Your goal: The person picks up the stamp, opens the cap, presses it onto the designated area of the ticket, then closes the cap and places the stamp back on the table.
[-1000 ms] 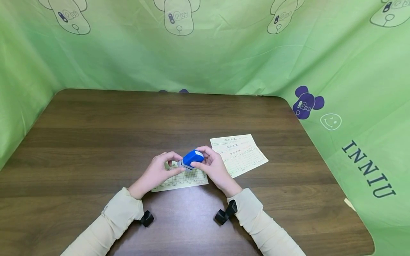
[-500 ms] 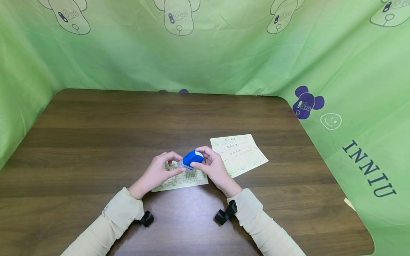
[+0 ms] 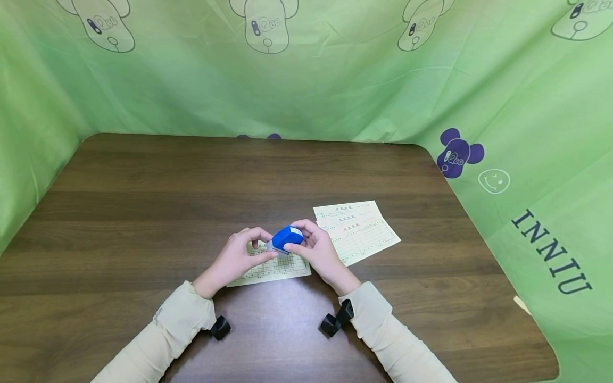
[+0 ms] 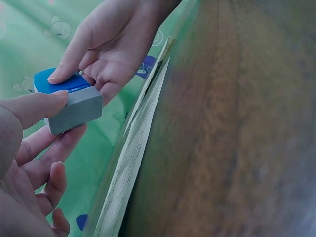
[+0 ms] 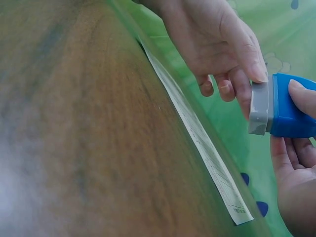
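Observation:
A blue stamp (image 3: 288,236) with a grey cap (image 4: 76,111) is held tilted in the air over a printed form (image 3: 268,275). My left hand (image 3: 235,255) pinches the grey cap between thumb and fingers, its other fingers loosely bent. The blue body is gripped by my right hand (image 3: 322,252), the thumb lying on its near face. In the right wrist view, a narrow pale band shows between the cap (image 5: 258,109) and the blue body (image 5: 291,116). Both hands hide part of the form below.
More printed sheets (image 3: 361,234) lie overlapping just right of the hands on the brown wooden table (image 3: 191,175). A green printed cloth (image 3: 335,85) hangs behind and along the sides. A small pale piece (image 3: 522,305) shows at the table's right edge.
The blue body has shifted very slightly down and to the left, towards the cap. Both hands otherwise keep nearly the same place and hold; the sheets have not moved.

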Demonstrator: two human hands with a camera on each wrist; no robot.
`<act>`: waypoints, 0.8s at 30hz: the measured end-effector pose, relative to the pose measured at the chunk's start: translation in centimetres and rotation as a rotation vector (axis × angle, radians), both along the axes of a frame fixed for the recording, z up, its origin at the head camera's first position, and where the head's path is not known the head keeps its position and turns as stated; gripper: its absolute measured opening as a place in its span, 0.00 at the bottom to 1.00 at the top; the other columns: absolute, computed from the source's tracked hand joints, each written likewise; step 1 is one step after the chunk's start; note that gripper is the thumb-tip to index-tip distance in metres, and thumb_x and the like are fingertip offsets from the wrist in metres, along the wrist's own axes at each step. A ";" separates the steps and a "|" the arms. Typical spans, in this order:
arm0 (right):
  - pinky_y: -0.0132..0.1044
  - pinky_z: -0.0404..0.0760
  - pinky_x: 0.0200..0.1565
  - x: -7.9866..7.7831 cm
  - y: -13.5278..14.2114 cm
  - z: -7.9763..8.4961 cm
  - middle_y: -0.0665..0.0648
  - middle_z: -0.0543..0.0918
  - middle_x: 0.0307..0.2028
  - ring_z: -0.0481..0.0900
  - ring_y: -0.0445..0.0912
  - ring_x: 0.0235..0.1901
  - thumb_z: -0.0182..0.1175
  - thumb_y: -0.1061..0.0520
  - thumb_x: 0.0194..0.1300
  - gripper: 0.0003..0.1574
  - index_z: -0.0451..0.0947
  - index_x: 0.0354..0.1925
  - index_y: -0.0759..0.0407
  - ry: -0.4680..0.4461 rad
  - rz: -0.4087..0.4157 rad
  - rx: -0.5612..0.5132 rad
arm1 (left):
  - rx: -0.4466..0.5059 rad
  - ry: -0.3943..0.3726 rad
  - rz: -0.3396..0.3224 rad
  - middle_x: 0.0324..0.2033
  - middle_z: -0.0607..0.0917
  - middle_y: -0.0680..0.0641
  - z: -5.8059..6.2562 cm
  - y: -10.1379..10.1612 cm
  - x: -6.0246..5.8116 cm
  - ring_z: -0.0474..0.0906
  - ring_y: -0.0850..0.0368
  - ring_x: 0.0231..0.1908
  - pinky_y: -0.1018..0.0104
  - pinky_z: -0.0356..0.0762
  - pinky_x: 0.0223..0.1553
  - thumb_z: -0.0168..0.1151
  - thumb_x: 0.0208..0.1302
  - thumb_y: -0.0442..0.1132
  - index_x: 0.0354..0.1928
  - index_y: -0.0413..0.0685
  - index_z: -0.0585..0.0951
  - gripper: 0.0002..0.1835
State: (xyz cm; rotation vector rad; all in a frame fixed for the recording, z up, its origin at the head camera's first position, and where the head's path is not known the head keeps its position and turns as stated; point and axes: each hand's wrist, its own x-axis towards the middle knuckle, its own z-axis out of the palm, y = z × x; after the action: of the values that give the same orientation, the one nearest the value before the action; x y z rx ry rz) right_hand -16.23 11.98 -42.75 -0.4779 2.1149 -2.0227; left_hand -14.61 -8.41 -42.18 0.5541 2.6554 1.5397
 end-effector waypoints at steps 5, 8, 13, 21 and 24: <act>0.24 0.77 0.45 0.0 0.0 0.1 0.57 0.81 0.43 0.79 0.35 0.41 0.63 0.71 0.59 0.24 0.69 0.52 0.75 0.001 0.000 -0.002 | 0.003 0.011 0.003 0.31 0.83 0.51 0.0 0.0 0.0 0.68 0.57 0.33 0.67 0.63 0.35 0.72 0.55 0.39 0.41 0.46 0.83 0.12; 0.24 0.77 0.44 0.0 0.0 0.1 0.57 0.81 0.43 0.79 0.35 0.40 0.64 0.71 0.59 0.24 0.69 0.52 0.75 -0.002 0.001 -0.001 | 0.005 0.016 0.006 0.31 0.83 0.51 0.1 0.0 0.0 0.68 0.57 0.32 0.67 0.63 0.36 0.72 0.55 0.39 0.41 0.46 0.84 0.12; 0.24 0.77 0.44 0.0 0.0 0.1 0.54 0.81 0.42 0.79 0.35 0.40 0.64 0.70 0.58 0.24 0.69 0.52 0.75 -0.009 0.007 -0.002 | 0.005 0.020 0.011 0.31 0.84 0.52 0.1 0.0 0.1 0.68 0.58 0.32 0.67 0.63 0.36 0.72 0.54 0.39 0.41 0.47 0.84 0.12; 0.25 0.77 0.44 0.0 -0.1 -0.1 0.52 0.81 0.41 0.79 0.35 0.40 0.64 0.70 0.58 0.24 0.69 0.52 0.75 -0.013 0.014 -0.008 | 0.013 0.007 0.007 0.31 0.83 0.51 0.1 0.0 0.1 0.68 0.57 0.33 0.67 0.63 0.36 0.72 0.55 0.39 0.41 0.47 0.84 0.12; 0.24 0.77 0.44 0.0 0.0 -0.1 0.51 0.81 0.41 0.79 0.36 0.40 0.64 0.70 0.58 0.24 0.69 0.52 0.75 -0.011 0.017 -0.012 | 0.022 0.005 0.005 0.32 0.84 0.51 0.1 0.0 0.1 0.68 0.57 0.33 0.67 0.63 0.36 0.72 0.55 0.39 0.41 0.47 0.84 0.12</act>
State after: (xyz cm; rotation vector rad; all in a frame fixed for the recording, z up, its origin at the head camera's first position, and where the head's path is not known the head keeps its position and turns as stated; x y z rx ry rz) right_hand -16.24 11.93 -42.89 -0.4836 2.0864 -2.0257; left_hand -14.53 -8.40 -42.12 0.5536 2.6488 1.5722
